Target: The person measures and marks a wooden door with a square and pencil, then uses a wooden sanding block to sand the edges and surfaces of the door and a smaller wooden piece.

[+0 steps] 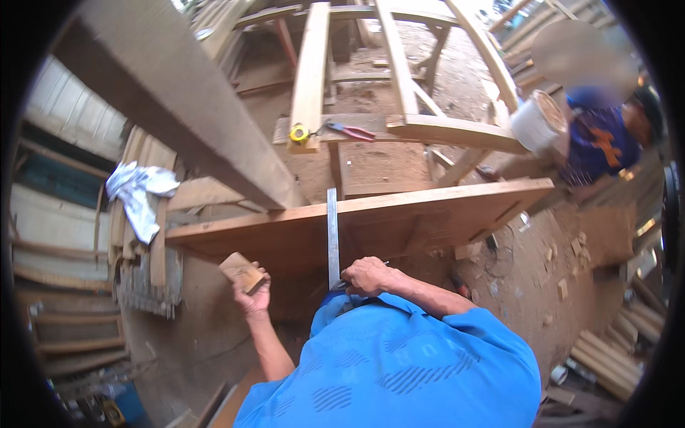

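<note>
My left hand [254,294] is closed round a small rectangular wooden block [241,269], held up in front of the large brown wooden panel [399,225]. In front of my chest, my right hand [367,276] has its fingers curled at the near end of a flat grey metal bar [333,232]. The bar's far end reaches past the panel's upper edge. Something dark and blue shows at its near end, partly hidden by my fingers and shirt. A thin tip sticks out beside my right hand; its kind is unclear.
A thick timber post [178,93] slants down to the panel. Beyond it stands a wooden frame bearing a yellow tape measure [300,133], red-handled pliers [353,132] and a white bucket [535,123]. Another person [603,139] is at the right. A white cloth [139,192] hangs at left.
</note>
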### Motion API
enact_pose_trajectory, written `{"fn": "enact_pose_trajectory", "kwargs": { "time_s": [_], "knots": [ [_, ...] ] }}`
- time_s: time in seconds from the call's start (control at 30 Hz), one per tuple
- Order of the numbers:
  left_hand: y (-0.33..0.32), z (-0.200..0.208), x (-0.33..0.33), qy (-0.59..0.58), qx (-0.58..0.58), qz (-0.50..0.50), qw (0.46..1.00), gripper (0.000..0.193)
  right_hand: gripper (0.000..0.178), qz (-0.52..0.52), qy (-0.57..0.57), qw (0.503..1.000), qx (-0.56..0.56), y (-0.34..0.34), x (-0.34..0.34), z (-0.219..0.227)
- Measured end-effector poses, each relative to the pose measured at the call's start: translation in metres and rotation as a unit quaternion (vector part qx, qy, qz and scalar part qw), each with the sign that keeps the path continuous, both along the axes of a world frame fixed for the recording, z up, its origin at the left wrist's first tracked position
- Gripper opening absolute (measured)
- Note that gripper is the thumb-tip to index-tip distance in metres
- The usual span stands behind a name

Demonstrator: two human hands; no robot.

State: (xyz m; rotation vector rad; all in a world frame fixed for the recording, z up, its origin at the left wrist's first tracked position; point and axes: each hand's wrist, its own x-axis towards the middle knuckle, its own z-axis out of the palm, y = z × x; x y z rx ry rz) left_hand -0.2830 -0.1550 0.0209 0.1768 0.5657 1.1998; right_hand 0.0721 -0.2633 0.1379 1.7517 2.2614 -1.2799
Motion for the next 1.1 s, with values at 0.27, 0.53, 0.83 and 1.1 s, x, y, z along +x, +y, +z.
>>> {"fn": "enact_pose_trajectory", "kwargs": {
  "time_s": [0.27, 0.53, 0.83, 1.1],
  "knots": [
    [-0.031, -0.004, 0.006, 0.064, -0.033, 0.057, 0.996, 0.059, 0.034, 0.233, 0.222, 0.947, -0.018, 0.024, -0.071, 0.108],
    [-0.019, -0.041, -0.055, 0.108, -0.044, -0.009, 0.993, 0.052, 0.023, 0.126, 0.098, 0.943, 0.291, 0.158, -0.172, 0.036],
    [-0.025, -0.033, -0.097, 0.180, -0.010, -0.089, 0.979, 0.057, 0.024, -0.112, -0.176, 0.937, 0.279, 0.363, -0.228, -0.062],
    [-0.010, -0.033, -0.128, 0.223, -0.012, -0.161, 0.961, 0.062, 0.037, -0.101, -0.171, 0.963, 0.181, 0.389, -0.223, -0.077]
  ]
}}
